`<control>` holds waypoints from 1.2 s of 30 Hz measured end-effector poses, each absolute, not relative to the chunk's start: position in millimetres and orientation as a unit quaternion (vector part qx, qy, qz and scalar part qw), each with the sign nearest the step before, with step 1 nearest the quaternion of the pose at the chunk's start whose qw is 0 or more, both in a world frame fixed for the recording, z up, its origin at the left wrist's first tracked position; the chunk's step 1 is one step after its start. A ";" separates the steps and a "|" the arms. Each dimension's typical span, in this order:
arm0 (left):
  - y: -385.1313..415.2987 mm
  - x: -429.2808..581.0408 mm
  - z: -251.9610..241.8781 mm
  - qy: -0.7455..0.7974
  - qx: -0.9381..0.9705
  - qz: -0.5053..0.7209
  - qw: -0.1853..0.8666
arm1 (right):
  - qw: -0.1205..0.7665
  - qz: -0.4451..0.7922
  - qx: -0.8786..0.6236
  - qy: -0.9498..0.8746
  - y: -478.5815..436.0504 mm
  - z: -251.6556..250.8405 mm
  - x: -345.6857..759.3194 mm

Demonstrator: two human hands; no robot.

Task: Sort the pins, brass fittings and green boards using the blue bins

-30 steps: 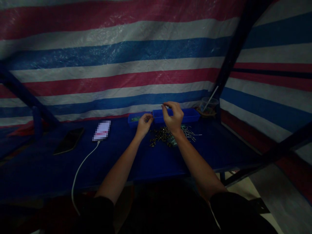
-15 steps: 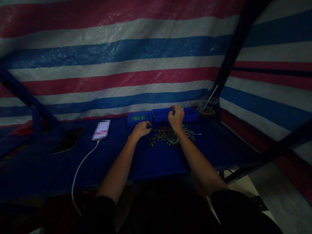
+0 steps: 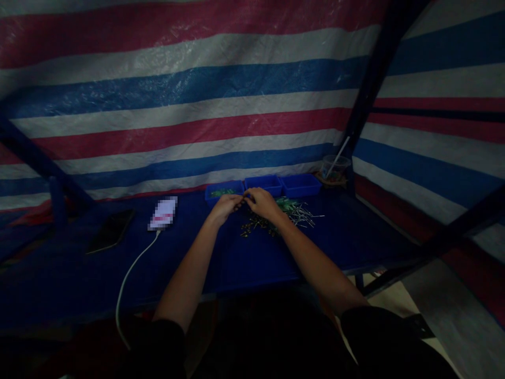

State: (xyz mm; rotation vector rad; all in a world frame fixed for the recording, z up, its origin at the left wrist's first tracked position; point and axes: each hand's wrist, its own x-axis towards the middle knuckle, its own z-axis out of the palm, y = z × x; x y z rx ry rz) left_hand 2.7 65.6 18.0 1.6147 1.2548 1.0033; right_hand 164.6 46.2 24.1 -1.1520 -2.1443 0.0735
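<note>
My left hand [image 3: 225,208] is closed in a pinch in front of the left blue bin, its fingertips meeting those of my right hand [image 3: 260,202]. The right fingers are pinched too. Whatever the fingertips hold is small and dark, too unclear to name. Under and beside my right hand lies a pile of small brass-coloured pieces [image 3: 248,229], partly hidden by the hand and wrist. Thin silvery pins [image 3: 305,215] spread out to the right of it, with green pieces [image 3: 286,202] among them. Small green pieces [image 3: 223,192] also lie in the left blue bin [image 3: 209,199].
Two more blue bins, a middle bin [image 3: 263,181] and a right bin [image 3: 302,184], stand along the back. A clear cup [image 3: 335,166] with a white stick is at the back right. On the left lie a dark phone [image 3: 110,231] and a lit device [image 3: 163,212] with a white cable [image 3: 130,268].
My right hand has moved left and down from above the bins to meet my left hand. The green pieces and pins on the table show more now. My left hand has hardly moved.
</note>
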 end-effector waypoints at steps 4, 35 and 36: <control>62.3 5.3 23.6 0.458 0.599 0.449 0.480 | 0.383 0.000 -0.430 -0.818 41.9 31.5 165.0; 69.2 3.0 -4.1 0.533 0.791 0.264 0.146 | 0.258 -0.011 -0.580 -0.772 56.6 18.7 179.4; 70.3 3.2 -3.1 0.537 0.782 0.277 0.149 | 0.252 -0.009 -0.567 -0.784 53.0 15.7 174.9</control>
